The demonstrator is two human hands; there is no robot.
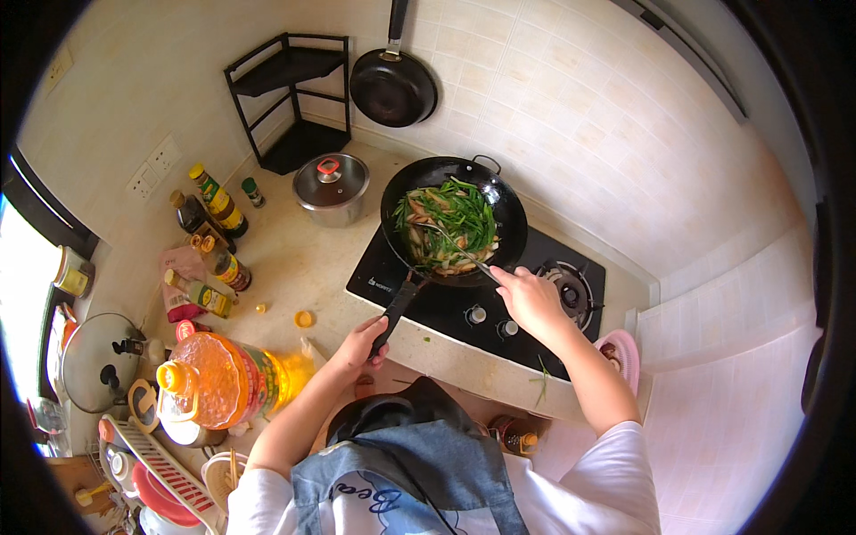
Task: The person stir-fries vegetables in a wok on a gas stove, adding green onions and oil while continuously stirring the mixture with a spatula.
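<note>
A black wok [511, 207] sits on the left side of the black glass gas hob [435, 307]. Chopped green stalks and pale brown pieces [461, 207] lie in it. My left hand [364, 342] is closed around the wok's black handle [400, 304], near its end. My right hand [528, 297] grips a metal cooking utensil [461, 249] from above the hob. The utensil's head rests among the food at the wok's left side, partly hidden by it. The right burner [570, 291] has nothing on it, and my right forearm passes close beside it.
Left of the wok stands a lidded steel pot [332, 194]. Several sauce bottles [224, 207] line the left wall. A large oil jug [214, 381] is near my left forearm. A pink basket [622, 354] sits right of the hob. A frying pan [393, 90] hangs behind.
</note>
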